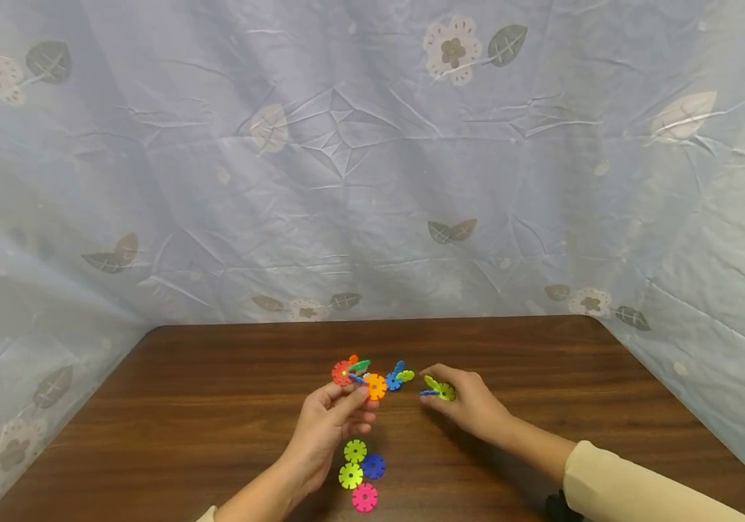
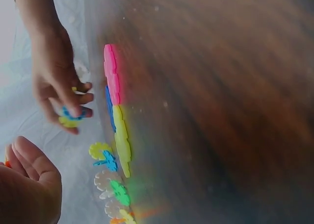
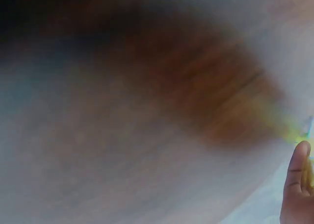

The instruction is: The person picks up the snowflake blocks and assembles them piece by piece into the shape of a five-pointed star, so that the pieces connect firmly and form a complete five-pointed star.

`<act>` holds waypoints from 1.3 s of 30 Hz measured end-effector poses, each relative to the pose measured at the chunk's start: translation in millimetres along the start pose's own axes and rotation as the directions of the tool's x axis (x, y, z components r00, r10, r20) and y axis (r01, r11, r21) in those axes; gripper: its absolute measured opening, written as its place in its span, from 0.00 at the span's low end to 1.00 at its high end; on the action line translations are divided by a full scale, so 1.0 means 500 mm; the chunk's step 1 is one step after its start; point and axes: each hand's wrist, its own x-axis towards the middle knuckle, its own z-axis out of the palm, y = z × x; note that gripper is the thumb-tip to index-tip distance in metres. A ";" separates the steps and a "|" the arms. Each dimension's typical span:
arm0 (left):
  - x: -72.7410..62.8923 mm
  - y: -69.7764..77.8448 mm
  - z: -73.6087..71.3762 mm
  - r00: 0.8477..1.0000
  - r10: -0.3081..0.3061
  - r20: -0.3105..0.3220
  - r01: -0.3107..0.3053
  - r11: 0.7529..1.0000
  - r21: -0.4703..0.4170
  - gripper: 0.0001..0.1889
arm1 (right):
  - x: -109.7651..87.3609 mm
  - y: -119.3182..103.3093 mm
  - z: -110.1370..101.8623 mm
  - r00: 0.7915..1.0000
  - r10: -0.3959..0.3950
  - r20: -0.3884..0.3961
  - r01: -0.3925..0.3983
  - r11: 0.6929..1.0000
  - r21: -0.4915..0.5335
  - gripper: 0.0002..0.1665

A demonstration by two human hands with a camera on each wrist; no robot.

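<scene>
My left hand [image 1: 326, 428] pinches an orange notched plastic disc [image 1: 375, 387] between thumb and fingers. Just beyond those fingers show a red disc [image 1: 342, 373] and a green disc [image 1: 360, 365]; I cannot tell whether they join the orange one. My right hand [image 1: 466, 399] holds a small cluster of yellow-green and blue discs [image 1: 445, 391], fingers and thumb around it. Between the hands, another blue and yellow-green cluster [image 1: 394, 380] rests on the table. In the right wrist view, only the right thumb [image 3: 297, 175] and part of the hand appear at the edge.
Nearer the body lie loose flat discs: two yellow-green discs [image 1: 350, 475], a dark blue disc [image 1: 373, 466] and a pink disc [image 1: 365, 498]. Beyond the brown wooden table [image 1: 215, 377] hangs a patterned pale curtain [image 1: 372, 196]. White and green discs [image 2: 119, 192] show in the left wrist view.
</scene>
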 end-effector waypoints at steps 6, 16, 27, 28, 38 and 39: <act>0.002 0.004 0.003 1.000 -0.003 0.026 0.003 1.000 0.004 0.09 | -0.012 -0.045 -0.016 0.994 -0.069 -0.081 0.078 0.991 0.107 0.21; 0.001 0.002 0.016 0.998 0.003 0.069 0.000 0.999 -0.042 0.05 | -0.021 -0.107 -0.013 1.000 0.012 -0.022 -0.002 0.916 0.401 0.22; 0.000 0.012 0.030 0.999 0.021 0.035 -0.018 0.996 -0.086 0.04 | -0.027 -0.128 -0.006 0.996 0.010 -0.087 0.023 0.925 0.379 0.22; 0.000 0.012 0.032 0.999 0.028 0.028 -0.025 0.995 -0.094 0.04 | -0.027 -0.130 -0.005 0.996 0.013 -0.092 0.023 0.926 0.376 0.22; 0.002 0.012 0.050 0.998 0.052 -0.036 -0.057 0.986 -0.154 0.06 | -0.026 -0.152 0.010 0.985 0.058 -0.163 0.002 0.939 0.345 0.22; 0.002 0.012 0.052 0.998 0.050 -0.042 -0.056 0.986 -0.156 0.06 | -0.026 -0.155 0.012 0.982 0.069 -0.177 -0.005 0.942 0.336 0.22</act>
